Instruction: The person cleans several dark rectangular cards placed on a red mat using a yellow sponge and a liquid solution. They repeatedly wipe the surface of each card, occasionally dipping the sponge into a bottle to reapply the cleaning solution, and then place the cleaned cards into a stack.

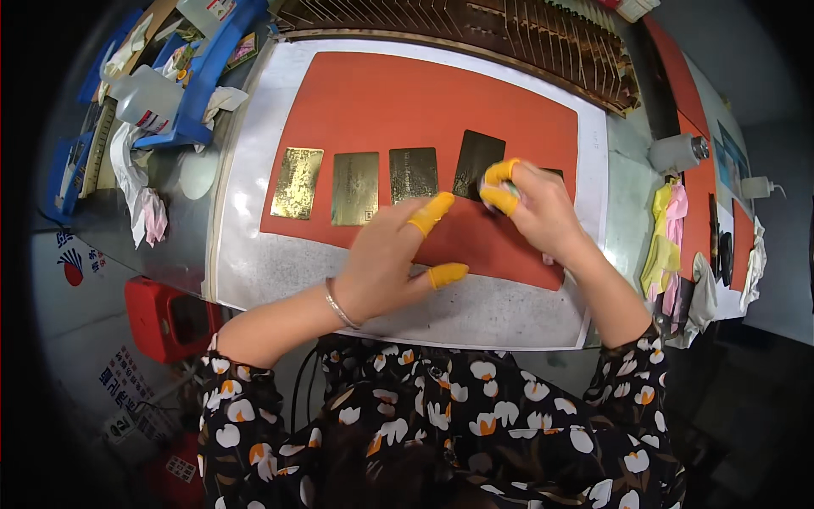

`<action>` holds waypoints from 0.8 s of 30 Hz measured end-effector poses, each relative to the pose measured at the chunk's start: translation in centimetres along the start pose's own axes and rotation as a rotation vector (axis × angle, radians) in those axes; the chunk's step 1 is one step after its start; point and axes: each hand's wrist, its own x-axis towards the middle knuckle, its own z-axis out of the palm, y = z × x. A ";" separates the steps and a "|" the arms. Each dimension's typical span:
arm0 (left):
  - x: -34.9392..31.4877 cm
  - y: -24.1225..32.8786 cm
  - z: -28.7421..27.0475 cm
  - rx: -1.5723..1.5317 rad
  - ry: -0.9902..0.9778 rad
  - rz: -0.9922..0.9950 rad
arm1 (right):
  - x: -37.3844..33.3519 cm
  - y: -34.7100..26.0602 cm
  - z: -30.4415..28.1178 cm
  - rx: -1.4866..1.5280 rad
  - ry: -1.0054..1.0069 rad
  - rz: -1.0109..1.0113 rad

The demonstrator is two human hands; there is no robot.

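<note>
Several card-sized metal plates lie in a row on a red mat (441, 93). The leftmost plate (297, 182) shines bright gold, the second plate (355, 188) is duller gold, and the third plate (413, 172) looks darker. A dark fourth plate (480, 161) sits tilted and a little farther off. Behind my right hand only a corner of another plate (555, 172) shows. My left hand (398, 246), with yellow finger cots, is open and hovers below the second and third plates. My right hand (536, 204), also in yellow cots, is closed beside the fourth plate around something small, mostly hidden.
White paper (246, 254) lies under the mat. A slotted rack (475, 42) spans the back. At left are a blue rack (199, 93), a plastic bottle (148, 97) and crumpled tissue (127, 170). At right are a clear bottle (678, 153) and yellow and pink cloths (661, 233).
</note>
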 end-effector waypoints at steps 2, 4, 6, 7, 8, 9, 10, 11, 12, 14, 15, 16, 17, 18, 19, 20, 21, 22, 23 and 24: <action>-0.6 -1.2 -1.2 0.153 0.047 0.062 | 1.2 2.7 0.9 -0.353 0.021 -0.246; -1.8 -2.3 -2.1 0.163 0.068 0.029 | 3.0 3.8 1.1 -0.499 0.064 -0.283; -2.3 -3.0 -2.8 0.177 0.060 0.007 | 5.3 4.8 0.6 -0.560 0.099 -0.271; -2.2 -3.4 -3.1 0.188 0.062 0.006 | 6.9 5.0 0.1 -0.554 0.122 -0.247; -2.3 -3.6 -3.2 0.190 0.083 -0.010 | 7.6 4.6 0.0 -0.541 0.101 -0.173; -2.3 -3.8 -3.2 0.187 0.089 -0.006 | 7.7 4.7 0.0 -0.545 0.101 -0.162; -2.3 -4.0 -3.2 0.187 0.101 -0.001 | 7.8 4.9 0.1 -0.549 0.103 -0.157; -2.3 -4.2 -3.2 0.186 0.112 0.005 | 8.0 4.9 0.1 -0.555 0.105 -0.150; -2.3 -4.4 -3.4 0.179 0.073 -0.015 | 7.9 4.8 0.1 -0.556 0.098 -0.129; -2.2 -4.2 -3.5 0.195 0.059 -0.028 | 7.9 4.6 0.2 -0.563 0.106 -0.109; -2.1 -4.2 -3.5 0.202 0.051 -0.033 | 7.8 4.5 0.2 -0.567 0.111 -0.098; -2.0 -4.4 -3.3 0.186 0.062 -0.019 | 7.4 4.5 0.3 -0.554 0.118 -0.106; -2.1 -4.5 -3.2 0.190 0.064 -0.017 | 6.6 4.0 1.0 -0.564 0.093 -0.144; -2.2 -4.6 -3.2 0.193 0.066 -0.015 | 5.3 3.3 1.7 -0.575 0.068 -0.183; -2.4 -4.6 -3.1 0.192 0.068 -0.012 | 4.3 2.9 2.1 -0.588 0.042 -0.219; -2.4 -4.6 -3.1 0.202 0.070 -0.016 | 4.0 3.2 2.1 -0.534 0.031 -0.208; -2.4 -4.5 -3.2 0.211 0.072 -0.022 | 4.6 3.6 1.5 -0.569 0.072 -0.184; -2.5 -4.4 -3.2 0.217 0.068 -0.021 | 5.6 4.5 0.7 -0.604 0.118 -0.151; -2.5 -4.4 -3.1 0.215 0.066 -0.014 | 6.6 5.1 0.0 -0.641 0.165 -0.119; -2.5 -4.4 -3.0 0.212 0.064 -0.006 | 7.2 5.2 -0.6 -0.625 0.149 -0.044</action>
